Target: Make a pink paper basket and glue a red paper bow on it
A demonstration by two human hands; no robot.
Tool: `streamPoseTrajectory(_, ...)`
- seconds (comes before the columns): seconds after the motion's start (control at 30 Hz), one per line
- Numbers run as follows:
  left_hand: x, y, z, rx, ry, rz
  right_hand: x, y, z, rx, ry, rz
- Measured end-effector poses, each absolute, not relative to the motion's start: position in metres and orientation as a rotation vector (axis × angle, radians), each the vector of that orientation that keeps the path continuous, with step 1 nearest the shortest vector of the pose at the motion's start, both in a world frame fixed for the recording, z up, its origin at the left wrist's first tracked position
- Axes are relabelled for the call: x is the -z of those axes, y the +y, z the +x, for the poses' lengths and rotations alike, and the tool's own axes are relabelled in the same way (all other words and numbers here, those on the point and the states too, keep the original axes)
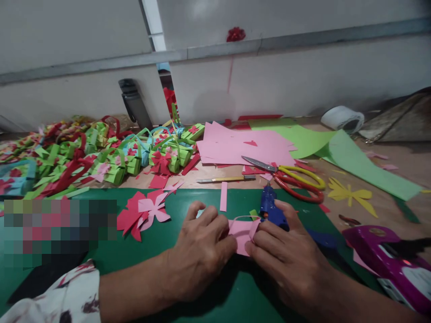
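Both of my hands press on a small folded pink paper piece (243, 232) lying on the green cutting mat (188, 211). My left hand (202, 251) pinches its left edge, my right hand (286, 255) its right edge. A blue glue gun (271, 207) lies just beyond my right hand, touching the back of its fingers. A narrow pink strip (223, 196) lies on the mat ahead of my left hand. Red and pink paper flowers (144, 211) lie to the left of my left hand.
Red and yellow scissors (296, 179) and a utility knife (225, 179) lie beyond the mat. Pink sheets (235, 146), green sheets (350, 157), a yellow paper flower (350, 195) and a white tape roll (341, 119) sit behind. Several paper baskets (101, 154) crowd the left. A purple device (387, 258) sits right.
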State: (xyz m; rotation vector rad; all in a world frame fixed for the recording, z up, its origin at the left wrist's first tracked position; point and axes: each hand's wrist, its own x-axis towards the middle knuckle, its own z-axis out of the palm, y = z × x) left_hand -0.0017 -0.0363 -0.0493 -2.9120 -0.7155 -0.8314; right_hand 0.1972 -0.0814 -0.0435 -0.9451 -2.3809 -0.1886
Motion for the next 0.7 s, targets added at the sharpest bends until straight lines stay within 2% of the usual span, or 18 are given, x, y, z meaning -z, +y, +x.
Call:
streamPoseTrajectory(0.27,0.0454,-0.0367,-0.0043,0.925,-0.692,-2.895,0.0398,-0.0786,0.1982,0.311,-2.356,-0.964)
streamPoseTrajectory(0.43,0.052,-0.0374,-0.001,0.97,-0.701,-2.942,0.0418,-0.0804,0.1934,0.235,-2.342,-0.965)
streamPoseTrajectory(0.7,0.0547,-0.0399,0.0011,1.083,-0.726,-2.884,0.047,-0.076,0.196,0.382,-2.312,-0.886)
